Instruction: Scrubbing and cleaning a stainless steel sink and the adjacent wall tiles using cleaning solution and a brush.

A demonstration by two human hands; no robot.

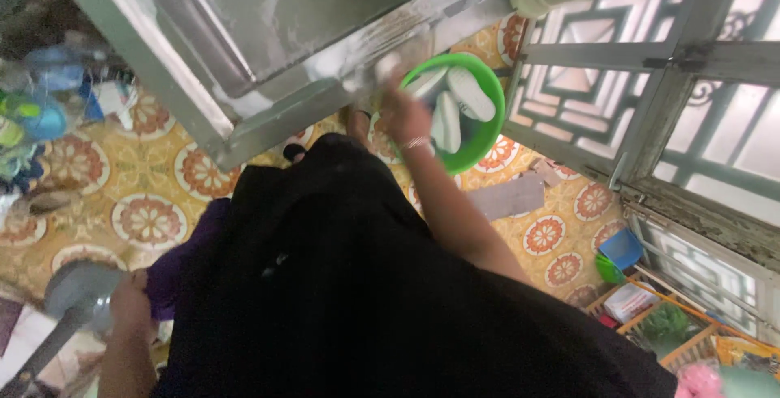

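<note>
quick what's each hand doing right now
Left hand: closed on a grey pan.
Right hand: over the green basin of white shoes; grip cannot be told.

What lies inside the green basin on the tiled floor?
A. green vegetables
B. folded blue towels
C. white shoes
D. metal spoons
C. The green basin holds white shoes with their pale soles showing, and the right hand reaches down at its edge.
</note>
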